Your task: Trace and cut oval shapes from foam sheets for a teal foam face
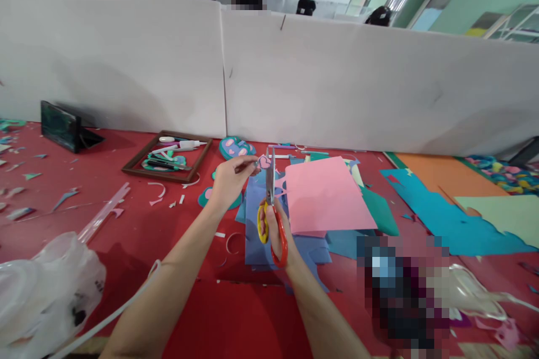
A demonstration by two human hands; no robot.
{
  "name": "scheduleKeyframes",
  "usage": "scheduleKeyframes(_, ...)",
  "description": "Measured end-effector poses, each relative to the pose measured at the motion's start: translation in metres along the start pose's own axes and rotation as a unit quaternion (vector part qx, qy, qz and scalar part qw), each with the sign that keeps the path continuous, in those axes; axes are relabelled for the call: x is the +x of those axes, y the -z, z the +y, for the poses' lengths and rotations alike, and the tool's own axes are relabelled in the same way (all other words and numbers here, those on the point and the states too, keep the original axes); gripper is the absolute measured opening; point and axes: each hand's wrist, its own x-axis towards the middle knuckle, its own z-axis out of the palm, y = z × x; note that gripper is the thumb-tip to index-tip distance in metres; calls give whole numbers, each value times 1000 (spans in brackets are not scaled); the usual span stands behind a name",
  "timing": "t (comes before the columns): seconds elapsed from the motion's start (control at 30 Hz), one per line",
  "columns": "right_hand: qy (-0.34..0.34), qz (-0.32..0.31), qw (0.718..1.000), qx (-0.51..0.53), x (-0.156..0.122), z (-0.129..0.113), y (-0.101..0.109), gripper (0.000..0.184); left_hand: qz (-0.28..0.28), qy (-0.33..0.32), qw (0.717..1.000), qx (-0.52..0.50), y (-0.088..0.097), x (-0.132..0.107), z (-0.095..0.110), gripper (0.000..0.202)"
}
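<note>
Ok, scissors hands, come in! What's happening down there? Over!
Left hand: pinching small pink cutout. Right hand: gripping red-and-yellow-handled scissors, blades beside cutout. Pink sheet lies right, apparently not blocking blades.

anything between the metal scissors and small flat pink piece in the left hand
Nothing visible: the red-and-yellow-handled metal scissors in the right hand have blades right beside the small flat pink piece the left hand pinches.

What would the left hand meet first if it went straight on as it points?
Past the cutout it pinches, the left hand would likely meet the scissors first, at the blades. Depth is unclear: the cutout may already touch them.
</note>
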Motion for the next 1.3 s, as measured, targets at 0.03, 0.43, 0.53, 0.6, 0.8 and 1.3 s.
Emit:
scheduleKeyframes(0.03,1,-1,1000,0,0,0,0,45,-2,0,1000,-2,0,0,0,14)
scheduleKeyframes(0.43,-13,20,1000,8,-1,-10,-5,54,-23,8,1000,-13,-1,-1,-5,17)
scheduleKeyframes(0.53,-18,21,1000,8,-1,-10,-5,52,-24,9,1000,-18,-2,-1,-5,16)
scheduleKeyframes(0.6,-20,18,1000,7,-2,-10,-5,49,-25,8,1000,-16,-2,-1,-4,15)
scheduleKeyframes(0.8,-22,26,999,2,-2,-11,-6,51,-27,8,999,-31,-3,-1,-2,13)
scheduleKeyframes(1.3,35,19,999,-8,1,-1,0,44,-36,34,997,-51,-12,-6,0,11)
